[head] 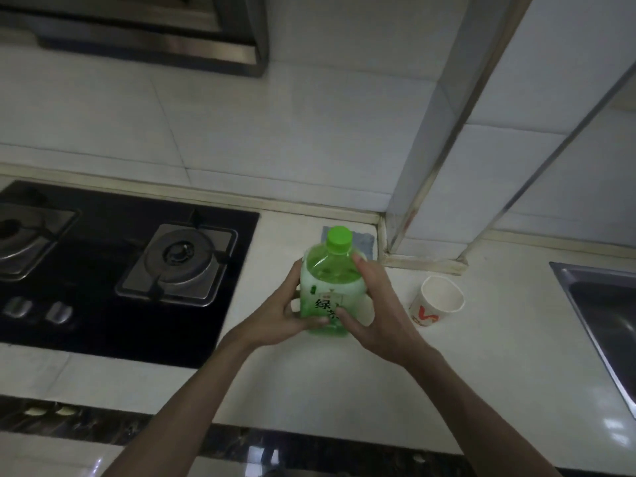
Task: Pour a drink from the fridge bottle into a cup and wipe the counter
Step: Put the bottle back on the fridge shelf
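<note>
A green drink bottle [327,280] with a green screw cap [339,237] stands upright over the white counter [481,373]. The cap is on. My left hand [282,311] grips the bottle's left side and lower body. From the other side my right hand [375,304] holds it, thumb across the label and fingers up the shoulder. A white paper cup [438,299] with a red mark stands open and upright on the counter just right of my right hand. A blue-grey cloth [364,242] lies flat behind the bottle, partly hidden by it.
A black two-burner gas hob [103,270] fills the counter's left side. A steel sink [602,311] sits at the right edge. A tiled pillar [430,149] juts out behind the cloth, and a range hood [155,32] hangs above the hob.
</note>
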